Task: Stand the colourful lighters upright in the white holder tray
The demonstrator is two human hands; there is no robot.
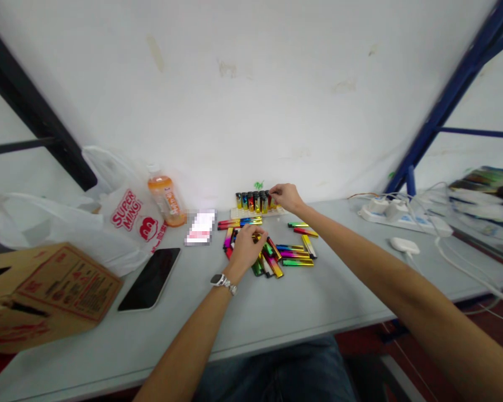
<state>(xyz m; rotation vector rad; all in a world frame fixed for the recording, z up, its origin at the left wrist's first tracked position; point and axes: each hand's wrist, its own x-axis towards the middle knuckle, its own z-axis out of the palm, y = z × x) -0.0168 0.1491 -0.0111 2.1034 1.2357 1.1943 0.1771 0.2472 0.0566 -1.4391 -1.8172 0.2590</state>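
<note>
Shiny multicoloured lighters (272, 262) lie in a loose pile on the grey table. Over this pile is my left hand (247, 245), with a watch on its wrist; its fingers are curled together among the lighters, and what they grip is hidden. Behind the pile, a pale rack (237, 213) holds several upright lighters (257, 202) with dark tops. At the right end of the rack, my right hand (287, 196) pinches the top of a lighter, mostly hidden by the fingers. Several more lighters (298, 262) lie flat to the right of the pile.
To the left are a cardboard box (67, 285), a white plastic bag (126, 218), an orange drink bottle (166, 198), a dark phone (151, 279) and a blurred-out bright screen (200, 227). A power strip (406, 215), cables and a white earbud case (404, 245) lie right.
</note>
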